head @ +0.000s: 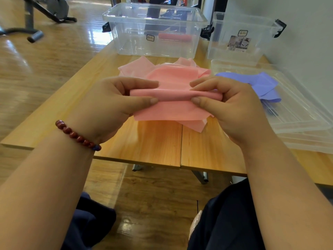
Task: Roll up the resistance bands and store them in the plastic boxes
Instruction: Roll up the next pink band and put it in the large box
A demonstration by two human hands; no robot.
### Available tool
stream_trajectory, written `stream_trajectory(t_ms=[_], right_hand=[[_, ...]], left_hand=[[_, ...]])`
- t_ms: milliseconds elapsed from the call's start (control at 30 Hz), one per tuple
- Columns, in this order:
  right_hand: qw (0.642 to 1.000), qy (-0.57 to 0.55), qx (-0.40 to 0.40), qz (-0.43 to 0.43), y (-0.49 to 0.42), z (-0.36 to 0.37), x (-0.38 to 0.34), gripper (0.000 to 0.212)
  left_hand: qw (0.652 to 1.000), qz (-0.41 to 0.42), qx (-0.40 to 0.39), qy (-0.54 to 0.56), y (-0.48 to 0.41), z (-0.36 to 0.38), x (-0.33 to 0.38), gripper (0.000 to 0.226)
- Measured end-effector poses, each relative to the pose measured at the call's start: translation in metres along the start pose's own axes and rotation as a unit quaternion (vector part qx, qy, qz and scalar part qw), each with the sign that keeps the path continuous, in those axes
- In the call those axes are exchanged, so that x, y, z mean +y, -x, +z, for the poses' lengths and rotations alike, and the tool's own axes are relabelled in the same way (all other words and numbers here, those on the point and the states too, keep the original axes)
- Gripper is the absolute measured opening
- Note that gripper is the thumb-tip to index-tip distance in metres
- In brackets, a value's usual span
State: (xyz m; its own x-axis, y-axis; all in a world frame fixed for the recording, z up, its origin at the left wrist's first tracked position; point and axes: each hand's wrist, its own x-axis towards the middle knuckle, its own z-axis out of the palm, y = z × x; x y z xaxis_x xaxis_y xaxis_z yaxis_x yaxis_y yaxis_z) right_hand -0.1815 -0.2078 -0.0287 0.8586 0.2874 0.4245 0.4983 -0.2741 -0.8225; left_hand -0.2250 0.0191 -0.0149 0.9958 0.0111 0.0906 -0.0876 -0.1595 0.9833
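Pink rubber resistance band [173,95] pinched at just-started roll by left hand [115,103] and right hand [232,107], above wooden table [153,145]; most left unrolled. One reddish roll [174,37] stored in large clear plastic box [129,46]. Purple rubber band [261,83] untouched on clear lid [297,109].

A bracelet [77,137] of round dark-red beads is worn on the left wrist; one bead appears to be dark blue. The left hand [108,103] and the right hand [232,109] are shown bare, as are both forearms up to the frame edge. The legs are covered by dark navy trousers [225,222].
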Motion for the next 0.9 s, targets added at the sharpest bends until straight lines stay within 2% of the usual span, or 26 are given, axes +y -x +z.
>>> stream_trajectory(t_ms=[167, 367, 600, 767, 900], right_hand=[[1.0, 0.004, 0.013, -0.012, 0.0009, 0.0018, -0.0025, 0.024], [0.999, -0.003, 0.027, -0.02, 0.0018, 0.0046, -0.0015, 0.029], [0.999, -0.006, 0.03, -0.021, 0.001, 0.0035, -0.0026, 0.029], [0.999, -0.028, -0.026, 0.01, 0.0016, 0.0016, -0.003, 0.036], [1.0, -0.018, -0.014, 0.01, 0.0021, 0.0022, -0.0046, 0.026]], left_hand=[[1.0, 0.009, 0.003, 0.028, 0.0002, 0.0008, -0.0006, 0.025], [0.998, 0.009, -0.017, 0.067, -0.0006, 0.0016, -0.0039, 0.021], [0.999, 0.015, -0.007, 0.041, 0.0007, 0.0039, -0.0016, 0.017], [0.999, 0.033, 0.019, 0.023, 0.0007, 0.0048, -0.0018, 0.015], [0.999, 0.045, 0.017, 0.011, 0.0013, 0.0055, -0.0014, 0.016]])
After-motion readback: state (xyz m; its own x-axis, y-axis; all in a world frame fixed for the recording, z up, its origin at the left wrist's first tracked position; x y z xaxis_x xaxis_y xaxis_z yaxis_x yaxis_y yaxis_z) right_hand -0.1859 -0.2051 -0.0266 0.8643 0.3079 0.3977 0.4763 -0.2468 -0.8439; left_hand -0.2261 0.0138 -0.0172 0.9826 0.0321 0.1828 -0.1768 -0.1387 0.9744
